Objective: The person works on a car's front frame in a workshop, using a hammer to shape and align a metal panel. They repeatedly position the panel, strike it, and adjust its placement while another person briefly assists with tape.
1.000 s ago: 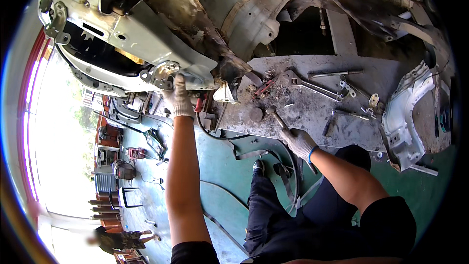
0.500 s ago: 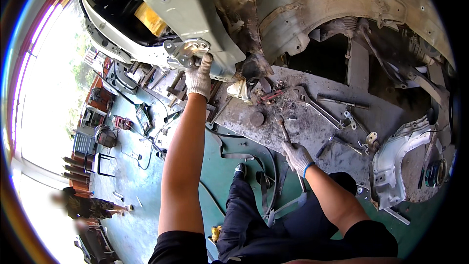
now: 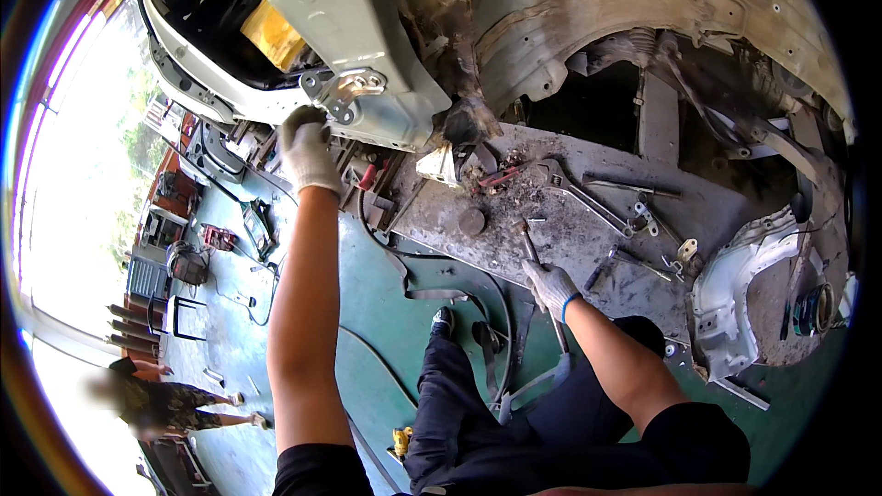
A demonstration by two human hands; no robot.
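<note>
My left hand (image 3: 309,154), in a white knit glove with darkened fingertips, is just below a metal hinge (image 3: 345,90) on the pale car body panel (image 3: 354,23). Its fingers look bent, but blur hides whether they hold anything. The hinge sits against the panel's lower edge. My gloved right hand (image 3: 551,289) is closed around the shaft of a long, slim tool (image 3: 527,241). One end of this tool points at the grey metal platform (image 3: 427,216), the other down toward my leg; its kind is unclear.
On the platform lie an adjustable wrench (image 3: 588,197), a round disc (image 3: 471,221), a metal bar (image 3: 634,188) and small brackets. A white cut body part (image 3: 726,312) stands at the right. Hoses and straps (image 3: 441,294) cross the green floor. Another person (image 3: 175,404) is at far left.
My left hand has come away from the hinge, moving left and slightly down. The hinge stays on the panel. My right hand keeps its grip on the tool; the view has shifted slightly.
</note>
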